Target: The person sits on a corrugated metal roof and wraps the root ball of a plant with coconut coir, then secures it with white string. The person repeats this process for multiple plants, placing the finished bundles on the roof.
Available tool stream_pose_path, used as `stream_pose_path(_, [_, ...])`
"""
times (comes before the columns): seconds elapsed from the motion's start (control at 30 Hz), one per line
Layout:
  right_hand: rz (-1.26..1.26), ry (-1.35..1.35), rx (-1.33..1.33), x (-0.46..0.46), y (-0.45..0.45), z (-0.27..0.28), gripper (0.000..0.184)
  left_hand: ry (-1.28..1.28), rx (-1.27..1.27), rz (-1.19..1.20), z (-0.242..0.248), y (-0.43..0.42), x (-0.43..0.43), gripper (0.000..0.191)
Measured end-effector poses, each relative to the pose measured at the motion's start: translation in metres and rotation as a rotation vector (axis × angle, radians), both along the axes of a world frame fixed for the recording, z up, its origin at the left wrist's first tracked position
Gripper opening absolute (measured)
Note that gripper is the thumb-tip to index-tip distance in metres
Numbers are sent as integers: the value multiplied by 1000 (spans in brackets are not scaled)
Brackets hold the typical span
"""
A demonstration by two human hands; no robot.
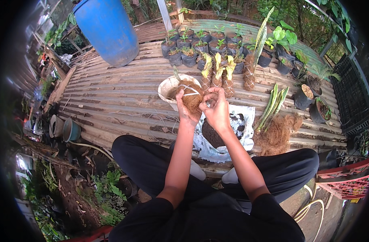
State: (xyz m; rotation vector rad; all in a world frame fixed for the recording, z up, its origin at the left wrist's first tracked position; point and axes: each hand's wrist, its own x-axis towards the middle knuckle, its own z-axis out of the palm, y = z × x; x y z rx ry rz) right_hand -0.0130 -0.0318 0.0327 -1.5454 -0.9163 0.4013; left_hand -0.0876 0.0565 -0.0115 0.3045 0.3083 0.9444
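Note:
A round bundle of brown coconut fibre point(193, 101), crossed by white string point(190, 89), rests in my left hand point(186, 109), whose fingers wrap its near side. My right hand point(216, 107) has its fingers curled at the bundle's right side; whether string is pinched there is hidden. A greenish stem or leaf point(176, 72) shows just beyond the bundle. Behind my left hand stands a whitish pot point(163, 87), partly covered. Below my hands lies a white plastic sack with dark soil point(211, 134) on it. Loose coconut fibre point(276, 136) and cut snake plant leaves point(270, 106) lie to the right.
Several fibre-wrapped, tied plants point(217, 81) stand ahead on the corrugated metal sheet point(120, 87), and a taller wrapped snake plant point(249, 74) beside them. Black bags of seedlings point(189, 57) fill the back. A blue barrel point(107, 33) stands back left. Loose string point(160, 121) trails at left.

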Motion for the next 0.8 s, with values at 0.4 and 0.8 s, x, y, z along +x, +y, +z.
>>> stream_pose_path(0.4, [-46,-65,26,-4,4,-16,48,16,24,-52,-6,-3,1,55])
stream_pose_path(0.8, [-81,51,55,-2,5,-25,28,25,24,4,-14,-4,9,46])
